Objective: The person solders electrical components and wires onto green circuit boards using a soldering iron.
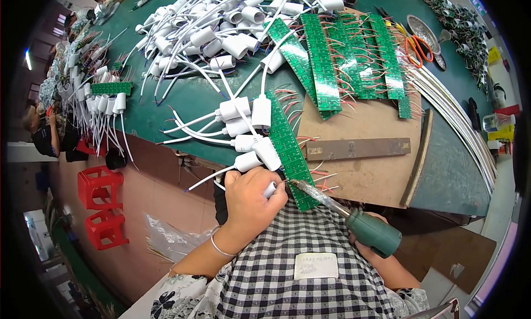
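Seems to be soldering at six o'clock on green board (285,136): pinching white tube (270,189) in left fingers (278,202), curling right hand (366,252) round iron (369,231). Next, needs holding still.

Red stools (88,187) (two, side by side) stand on a pinkish floor (152,189); a tube light (28,59) glows

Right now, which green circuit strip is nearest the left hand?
The strip at the tip of the soldering iron, right beside the left hand; the other green strips lie farther away.
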`<state>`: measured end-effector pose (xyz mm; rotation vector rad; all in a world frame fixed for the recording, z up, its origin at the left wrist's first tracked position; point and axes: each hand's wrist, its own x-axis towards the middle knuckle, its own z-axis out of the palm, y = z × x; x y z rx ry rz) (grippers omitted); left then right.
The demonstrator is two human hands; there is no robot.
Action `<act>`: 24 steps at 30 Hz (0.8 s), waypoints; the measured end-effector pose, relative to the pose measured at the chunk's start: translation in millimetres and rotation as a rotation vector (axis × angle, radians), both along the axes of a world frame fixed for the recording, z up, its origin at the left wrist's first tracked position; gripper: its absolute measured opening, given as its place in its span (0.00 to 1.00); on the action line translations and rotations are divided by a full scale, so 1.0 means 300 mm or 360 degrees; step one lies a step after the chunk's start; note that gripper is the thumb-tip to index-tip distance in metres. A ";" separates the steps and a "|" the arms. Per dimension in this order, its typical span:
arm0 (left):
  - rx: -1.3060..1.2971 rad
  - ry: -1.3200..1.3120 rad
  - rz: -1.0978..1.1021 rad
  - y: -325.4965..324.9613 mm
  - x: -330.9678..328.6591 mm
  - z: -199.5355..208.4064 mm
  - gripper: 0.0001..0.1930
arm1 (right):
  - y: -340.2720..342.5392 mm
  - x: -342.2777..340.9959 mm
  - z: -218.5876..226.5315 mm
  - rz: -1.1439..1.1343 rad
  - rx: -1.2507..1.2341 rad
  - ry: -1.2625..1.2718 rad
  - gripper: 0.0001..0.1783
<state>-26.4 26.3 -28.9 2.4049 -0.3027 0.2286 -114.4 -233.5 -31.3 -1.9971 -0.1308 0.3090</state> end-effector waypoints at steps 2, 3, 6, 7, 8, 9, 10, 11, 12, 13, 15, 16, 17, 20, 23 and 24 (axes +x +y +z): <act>0.0007 -0.0001 0.0002 -0.001 0.000 -0.001 0.05 | -0.003 0.004 -0.002 0.0050 -0.0015 0.0045 0.13; -0.0003 0.0009 -0.0007 -0.001 0.001 -0.003 0.05 | -0.003 0.004 -0.004 0.0051 -0.0015 0.0046 0.13; 0.0001 0.0010 -0.0008 -0.003 0.001 -0.007 0.05 | -0.006 0.000 -0.014 0.0057 -0.0010 0.0024 0.14; 0.0016 -0.0001 -0.0001 -0.003 0.002 -0.007 0.05 | -0.009 -0.006 -0.016 0.0051 0.0028 0.0014 0.14; 0.0015 0.0000 -0.0001 -0.003 0.002 -0.007 0.05 | -0.010 -0.011 -0.018 0.0045 0.0066 0.0005 0.15; 0.0028 0.0004 -0.0003 -0.004 0.003 -0.005 0.05 | -0.008 -0.013 -0.019 0.0044 0.0066 0.0005 0.15; 0.0041 0.0008 -0.0004 -0.004 0.003 -0.005 0.05 | -0.004 -0.014 -0.019 0.0028 0.0036 -0.0014 0.14; 0.0042 0.0009 -0.0005 -0.005 0.003 -0.006 0.05 | -0.003 -0.016 -0.020 0.0011 0.0005 -0.0033 0.14; 0.0045 0.0010 -0.0007 -0.003 0.003 -0.005 0.05 | -0.008 -0.025 -0.027 0.0012 0.0005 -0.0033 0.14; 0.0048 0.0010 -0.0010 -0.002 0.003 -0.005 0.05 | -0.019 -0.038 -0.040 -0.0080 0.0081 0.0061 0.15; 0.0054 0.0050 -0.0011 -0.001 -0.001 -0.002 0.05 | -0.024 -0.044 -0.044 -0.0172 0.0158 0.0156 0.15; 0.0060 0.0090 -0.0014 -0.001 -0.002 -0.002 0.05 | -0.023 -0.042 -0.038 -0.0171 0.0122 0.0131 0.15; 0.0061 0.0090 -0.0013 -0.002 -0.003 -0.003 0.05 | -0.022 -0.042 -0.035 -0.0170 0.0087 0.0106 0.15; 0.0032 0.0097 -0.0016 -0.001 -0.001 -0.004 0.05 | -0.016 -0.049 -0.032 -0.0191 0.0067 0.0048 0.16; 0.0017 0.0102 -0.0010 -0.002 -0.003 -0.005 0.05 | -0.026 -0.056 -0.053 -0.0126 -0.0033 0.0015 0.17; 0.0013 0.0107 -0.0008 -0.002 -0.004 -0.005 0.05 | -0.024 -0.053 -0.050 -0.0127 -0.0032 0.0014 0.17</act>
